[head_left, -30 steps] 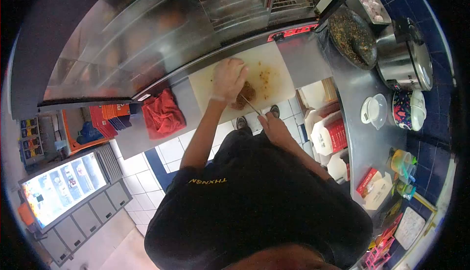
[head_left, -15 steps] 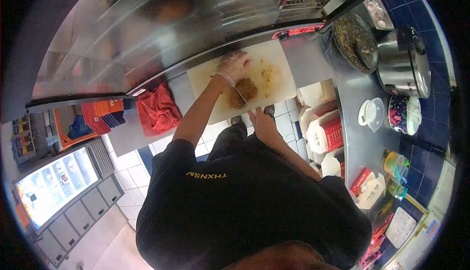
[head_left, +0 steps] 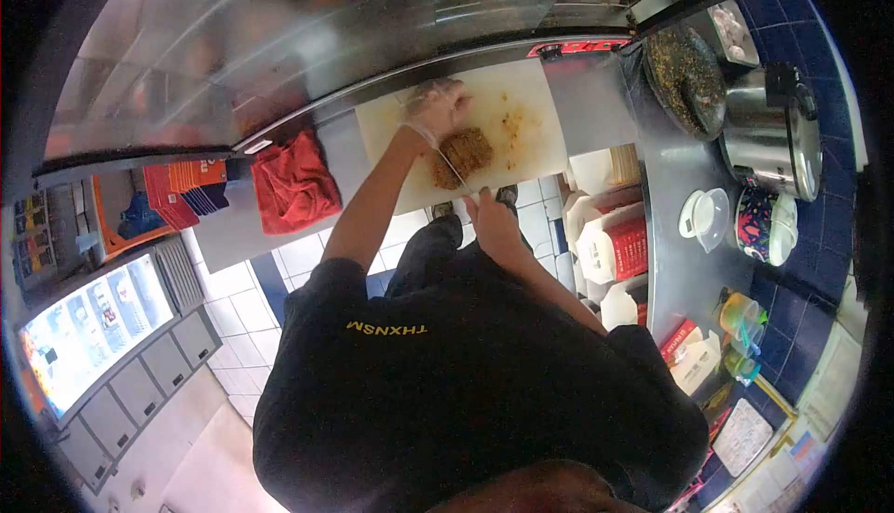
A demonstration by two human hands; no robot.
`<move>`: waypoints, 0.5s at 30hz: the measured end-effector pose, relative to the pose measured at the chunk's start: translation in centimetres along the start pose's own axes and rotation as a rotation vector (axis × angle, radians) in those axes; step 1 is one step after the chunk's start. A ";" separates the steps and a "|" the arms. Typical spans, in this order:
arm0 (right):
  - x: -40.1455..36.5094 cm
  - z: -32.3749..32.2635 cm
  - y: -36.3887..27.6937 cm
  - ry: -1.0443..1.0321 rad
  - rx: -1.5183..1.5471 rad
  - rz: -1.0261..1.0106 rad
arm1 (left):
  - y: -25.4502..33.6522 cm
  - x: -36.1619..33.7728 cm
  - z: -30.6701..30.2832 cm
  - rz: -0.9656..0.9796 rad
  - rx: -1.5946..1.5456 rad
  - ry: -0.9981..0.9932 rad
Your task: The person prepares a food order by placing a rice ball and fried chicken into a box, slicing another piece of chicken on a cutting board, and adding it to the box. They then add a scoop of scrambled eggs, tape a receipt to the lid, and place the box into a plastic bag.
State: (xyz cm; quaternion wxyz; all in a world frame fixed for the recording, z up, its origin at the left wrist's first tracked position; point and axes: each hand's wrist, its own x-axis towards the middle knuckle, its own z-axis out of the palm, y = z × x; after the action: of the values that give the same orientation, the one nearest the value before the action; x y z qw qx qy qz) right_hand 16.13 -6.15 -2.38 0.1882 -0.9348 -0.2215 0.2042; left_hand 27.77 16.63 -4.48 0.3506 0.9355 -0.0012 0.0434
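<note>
A white cutting board point(head_left: 542, 103) lies on the counter, with a browned, crumb-coated flat piece of food point(head_left: 469, 148) on it. In my right hand point(head_left: 494, 222), at the board's near edge, is a knife point(head_left: 454, 169). Its thin blade points up and left across the food. My left hand point(head_left: 438, 108) wears a clear plastic glove and rests over the board just above the food, near the blade's tip. Its fingers are curled, and anything under them is hidden. Crumbs and orange-brown stains mark the board's right half.
A red cloth point(head_left: 296, 184) lies left of the board. Open red-and-white food boxes point(head_left: 615, 245) stand at the right. Beyond them are a steel pot point(head_left: 759, 131), a dark bowl with seasoning point(head_left: 684, 80) and a clear plastic container point(head_left: 712, 220). A steel panel point(head_left: 307, 57) borders the counter's far side.
The whole view has shifted slightly. The knife has moved a little along the food, its blade now lying across the left part. Both hands keep nearly the same posture.
</note>
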 end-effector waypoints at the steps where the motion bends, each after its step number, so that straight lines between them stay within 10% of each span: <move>1: -0.1 -0.2 0.0 0.004 -0.005 -0.006 | 0.2 -0.2 -0.5 0.001 0.000 0.009; 15: -0.8 0.1 -1.7 -0.098 0.020 0.017 | -1.2 -2.3 -0.6 -0.111 0.095 0.003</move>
State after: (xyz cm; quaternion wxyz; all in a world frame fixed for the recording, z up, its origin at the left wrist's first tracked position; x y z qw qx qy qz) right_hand 14.81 -5.13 -1.49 0.1850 -0.9236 -0.2203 0.2534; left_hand 25.43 17.86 -5.05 0.3075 0.9497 0.0531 0.0252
